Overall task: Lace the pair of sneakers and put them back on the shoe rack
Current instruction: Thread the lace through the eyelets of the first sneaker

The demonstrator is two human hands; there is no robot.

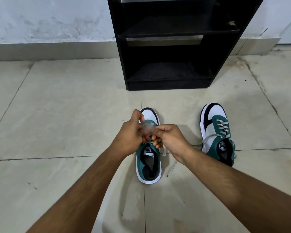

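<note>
Pinching flat grey lace (172,166), suede-look sneaker (148,163)

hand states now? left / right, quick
Left hand: closed, pinching the lace over the near sneaker.
Right hand: closed, pinching the same lace; its loose end trails on the floor.

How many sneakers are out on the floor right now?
2. One sneaker sits in the centre under both hands, left hand and right hand working its lace. The other sneaker stands to the right. The rack shelves that show hold none.
</note>
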